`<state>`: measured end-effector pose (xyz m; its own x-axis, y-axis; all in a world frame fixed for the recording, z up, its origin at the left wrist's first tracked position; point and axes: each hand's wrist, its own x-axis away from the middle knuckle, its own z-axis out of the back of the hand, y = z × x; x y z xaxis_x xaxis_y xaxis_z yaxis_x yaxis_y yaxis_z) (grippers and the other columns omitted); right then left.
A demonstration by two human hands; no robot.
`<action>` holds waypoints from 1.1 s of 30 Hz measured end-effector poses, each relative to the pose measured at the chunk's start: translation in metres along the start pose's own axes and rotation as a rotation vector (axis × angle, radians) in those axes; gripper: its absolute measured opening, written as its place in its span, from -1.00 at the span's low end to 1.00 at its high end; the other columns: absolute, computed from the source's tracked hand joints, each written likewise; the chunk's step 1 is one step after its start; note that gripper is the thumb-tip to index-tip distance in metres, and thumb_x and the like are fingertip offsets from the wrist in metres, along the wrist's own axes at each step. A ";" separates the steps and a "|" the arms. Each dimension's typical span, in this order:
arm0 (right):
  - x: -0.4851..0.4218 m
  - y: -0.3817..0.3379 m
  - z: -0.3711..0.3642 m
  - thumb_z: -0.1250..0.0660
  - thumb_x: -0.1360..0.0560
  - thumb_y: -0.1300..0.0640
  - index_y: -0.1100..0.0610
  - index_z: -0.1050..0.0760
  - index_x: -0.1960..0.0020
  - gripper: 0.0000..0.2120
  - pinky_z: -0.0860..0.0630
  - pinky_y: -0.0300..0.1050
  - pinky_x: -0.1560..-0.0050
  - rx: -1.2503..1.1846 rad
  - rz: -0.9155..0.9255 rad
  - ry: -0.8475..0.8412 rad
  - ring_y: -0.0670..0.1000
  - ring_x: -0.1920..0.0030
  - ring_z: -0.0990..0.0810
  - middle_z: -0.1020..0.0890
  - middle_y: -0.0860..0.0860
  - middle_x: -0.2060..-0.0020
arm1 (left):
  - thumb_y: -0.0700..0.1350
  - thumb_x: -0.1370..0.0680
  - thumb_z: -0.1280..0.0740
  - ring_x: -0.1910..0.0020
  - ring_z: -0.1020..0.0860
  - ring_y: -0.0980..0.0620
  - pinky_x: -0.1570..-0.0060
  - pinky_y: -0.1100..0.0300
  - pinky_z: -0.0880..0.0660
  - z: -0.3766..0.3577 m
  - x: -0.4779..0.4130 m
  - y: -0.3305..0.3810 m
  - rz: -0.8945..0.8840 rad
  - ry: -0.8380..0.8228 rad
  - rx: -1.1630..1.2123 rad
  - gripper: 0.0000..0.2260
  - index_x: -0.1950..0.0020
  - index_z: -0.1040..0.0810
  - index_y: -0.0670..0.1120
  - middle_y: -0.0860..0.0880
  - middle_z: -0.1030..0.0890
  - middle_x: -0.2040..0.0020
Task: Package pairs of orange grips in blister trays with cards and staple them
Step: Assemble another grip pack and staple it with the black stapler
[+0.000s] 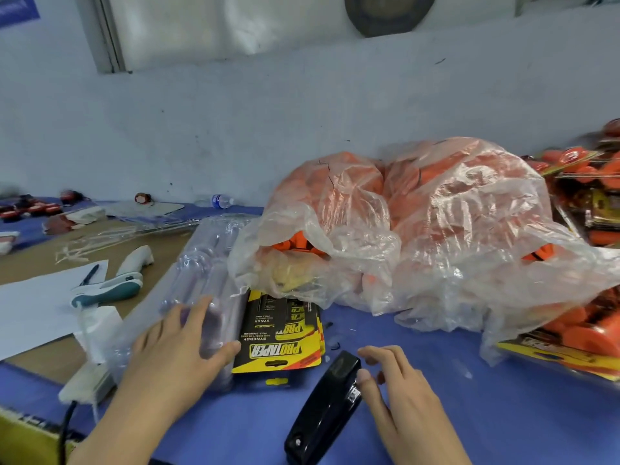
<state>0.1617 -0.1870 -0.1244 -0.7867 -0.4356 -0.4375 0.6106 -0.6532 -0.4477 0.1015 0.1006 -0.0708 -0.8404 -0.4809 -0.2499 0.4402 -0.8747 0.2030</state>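
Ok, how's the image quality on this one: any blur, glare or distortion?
Head view: wide-angle bending along the wall; motion smear at the right edge over the finished packs; glare streaks on the plastic bag; stapler, left hand and right hand fairly sharp; card print readable.

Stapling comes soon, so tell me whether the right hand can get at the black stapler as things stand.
Probably yes: the right hand hovers just beside the black stapler, fingers relaxed and holding nothing, with nothing between them.
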 end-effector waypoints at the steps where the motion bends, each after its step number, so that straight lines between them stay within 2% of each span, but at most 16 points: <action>1: 0.000 0.000 0.000 0.27 -0.46 -0.33 -0.31 -0.16 -0.26 -0.54 -0.32 -0.33 -0.02 0.003 -0.012 -0.016 -0.28 -0.04 -0.36 -0.24 -0.39 -0.10 | 0.43 -0.44 -0.16 -0.46 -0.30 -0.10 -0.37 -0.01 -0.26 -0.001 0.001 0.000 -0.011 0.002 -0.013 -0.31 -0.49 -0.04 0.25 0.01 -0.22 -0.52; 5: -0.001 0.000 0.002 0.27 -0.46 -0.33 -0.34 -0.12 -0.23 -0.59 -0.30 -0.41 -0.02 -0.036 -0.035 -0.049 -0.30 -0.11 -0.31 -0.24 -0.40 -0.10 | 0.41 -0.47 -0.14 -0.45 -0.31 -0.12 -0.35 -0.01 -0.27 -0.001 0.001 0.000 -0.026 0.015 0.014 -0.39 -0.48 -0.13 0.28 -0.02 -0.25 -0.52; 8: -0.001 0.000 0.003 0.26 -0.45 -0.33 -0.35 -0.12 -0.22 -0.60 -0.30 -0.42 -0.03 -0.062 -0.053 -0.057 -0.31 -0.12 -0.29 -0.24 -0.40 -0.09 | 0.38 -0.47 -0.20 -0.39 -0.39 -0.11 -0.30 0.00 -0.34 0.002 0.002 0.000 -0.045 0.020 0.025 -0.45 -0.43 -0.27 0.28 0.00 -0.35 -0.44; 10: -0.001 0.000 0.003 0.27 -0.44 -0.35 -0.34 -0.13 -0.23 -0.57 -0.31 -0.41 -0.03 -0.070 -0.055 -0.063 -0.29 -0.10 -0.32 -0.25 -0.40 -0.09 | 0.32 -0.45 -0.32 -0.27 -0.49 -0.13 -0.25 -0.03 -0.41 0.008 0.001 -0.001 -0.071 -0.022 0.103 -0.55 -0.32 -0.43 0.28 0.03 -0.40 -0.38; 12: 0.000 0.000 0.003 0.27 -0.44 -0.35 -0.33 -0.14 -0.24 -0.55 -0.31 -0.39 -0.04 -0.077 -0.053 -0.071 -0.28 -0.07 -0.34 -0.26 -0.39 -0.09 | 0.20 -0.44 -0.42 -0.15 -0.56 -0.13 -0.18 -0.05 -0.44 0.013 0.003 -0.001 -0.127 -0.028 0.193 -0.76 -0.09 -0.54 0.30 0.05 -0.43 -0.32; 13: 0.000 -0.001 0.003 0.26 -0.44 -0.35 -0.33 -0.15 -0.25 -0.55 -0.31 -0.38 -0.04 -0.078 -0.053 -0.075 -0.28 -0.07 -0.34 -0.26 -0.38 -0.08 | 0.16 -0.45 -0.43 -0.12 -0.57 -0.11 -0.15 -0.04 -0.45 0.014 0.005 -0.001 -0.160 -0.023 0.199 -0.85 0.00 -0.55 0.31 0.06 -0.45 -0.30; 15: 0.000 -0.001 0.003 0.25 -0.45 -0.34 -0.33 -0.15 -0.25 -0.56 -0.31 -0.37 -0.04 -0.074 -0.057 -0.084 -0.27 -0.06 -0.34 -0.27 -0.37 -0.08 | 0.16 -0.49 -0.39 -0.08 -0.60 -0.09 -0.08 -0.03 -0.49 0.015 0.009 0.000 -0.204 0.032 0.147 -0.94 0.05 -0.59 0.29 0.10 -0.48 -0.28; 17: -0.001 -0.001 0.003 0.25 -0.44 -0.35 -0.33 -0.15 -0.24 -0.56 -0.32 -0.38 -0.03 -0.072 -0.060 -0.079 -0.27 -0.06 -0.34 -0.27 -0.37 -0.09 | 0.22 -0.53 -0.29 0.05 -0.66 -0.07 0.15 0.00 -0.56 0.010 0.011 -0.002 -0.272 0.194 0.073 -0.84 0.08 -0.63 0.23 0.15 -0.52 -0.23; 19: 0.000 -0.001 0.004 0.22 -0.46 -0.33 -0.34 -0.16 -0.22 -0.60 -0.31 -0.40 -0.03 -0.083 -0.055 -0.056 -0.29 -0.08 -0.33 -0.28 -0.38 -0.08 | 0.26 -0.61 -0.09 0.30 -0.68 -0.04 0.46 0.11 -0.53 0.007 0.011 -0.004 -0.422 0.405 -0.044 -0.58 0.15 -0.68 0.12 0.16 -0.61 -0.12; 21: 0.002 -0.001 0.007 0.17 -0.49 -0.29 -0.35 -0.16 -0.19 -0.68 -0.32 -0.38 -0.03 -0.086 -0.029 -0.020 -0.29 -0.08 -0.35 -0.29 -0.39 -0.08 | 0.16 -0.68 0.05 0.36 -0.68 0.01 0.52 0.17 -0.47 0.002 0.012 -0.005 -0.618 0.577 -0.116 -0.43 0.15 -0.70 -0.01 0.05 -0.70 0.01; 23: 0.003 -0.006 0.009 0.05 -0.55 -0.21 -0.34 -0.21 -0.17 -0.78 -0.35 -0.31 0.03 -0.089 0.025 0.048 -0.24 -0.01 -0.42 -0.35 -0.36 -0.08 | 0.03 -0.67 -0.08 0.29 -0.69 0.00 0.37 0.12 -0.50 -0.004 0.010 -0.009 -0.743 0.663 -0.156 -0.56 0.11 -0.70 -0.09 -0.01 -0.72 0.09; 25: 0.002 -0.016 0.010 -0.12 -0.63 -0.08 -0.28 -0.34 -0.16 -0.85 -0.41 -0.26 0.13 -0.109 0.095 0.191 -0.17 0.07 -0.47 -0.43 -0.31 -0.05 | -0.03 -0.62 -0.20 0.30 -0.67 -0.04 0.27 0.13 -0.47 0.000 0.007 -0.015 -0.770 0.719 -0.189 -0.71 0.07 -0.68 -0.11 -0.03 -0.70 0.13; 26: -0.001 -0.026 0.010 -0.15 -0.63 -0.06 -0.25 -0.38 -0.16 -0.86 -0.44 -0.27 0.16 -0.133 0.119 0.246 -0.15 0.09 -0.47 -0.43 -0.30 -0.05 | -0.03 -0.62 -0.21 0.34 -0.64 -0.03 0.32 0.11 -0.48 0.006 0.004 -0.017 -0.757 0.734 -0.198 -0.73 0.06 -0.67 -0.11 -0.03 -0.68 0.17; 28: -0.011 -0.049 0.008 -0.09 -0.58 -0.10 -0.28 -0.34 -0.20 -0.79 -0.46 -0.28 0.16 -0.219 0.157 0.280 -0.12 0.08 -0.47 -0.40 -0.34 -0.07 | -0.02 -0.62 -0.22 0.41 -0.56 0.00 0.44 0.13 -0.44 0.022 -0.004 -0.019 -0.723 0.751 -0.194 -0.75 0.03 -0.64 -0.11 -0.01 -0.63 0.24; 31: -0.036 -0.094 -0.001 -0.11 -0.58 -0.06 -0.29 -0.36 -0.19 -0.78 -0.45 -0.36 0.09 -0.456 0.160 0.203 -0.16 0.02 -0.52 -0.44 -0.34 -0.07 | -0.02 -0.61 -0.24 0.45 -0.52 0.01 0.47 0.14 -0.42 0.041 -0.016 -0.015 -0.742 0.777 -0.177 -0.78 0.04 -0.61 -0.11 0.00 -0.57 0.31; 33: -0.061 -0.125 -0.010 -0.16 -0.62 0.03 -0.20 -0.47 -0.10 -0.82 -0.50 -0.33 0.06 -0.825 -0.048 0.043 -0.18 0.07 -0.60 -0.58 -0.23 0.00 | 0.00 -0.60 -0.25 0.45 -0.52 0.01 0.47 0.13 -0.43 0.049 -0.022 -0.012 -0.782 0.762 -0.151 -0.77 0.08 -0.60 -0.10 0.01 -0.57 0.32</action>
<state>0.1338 -0.0722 -0.0499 -0.8198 -0.3834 -0.4253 0.4599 0.0016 -0.8880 0.0993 0.1247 -0.0217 -0.5118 0.3427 -0.7878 -0.0502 -0.9273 -0.3708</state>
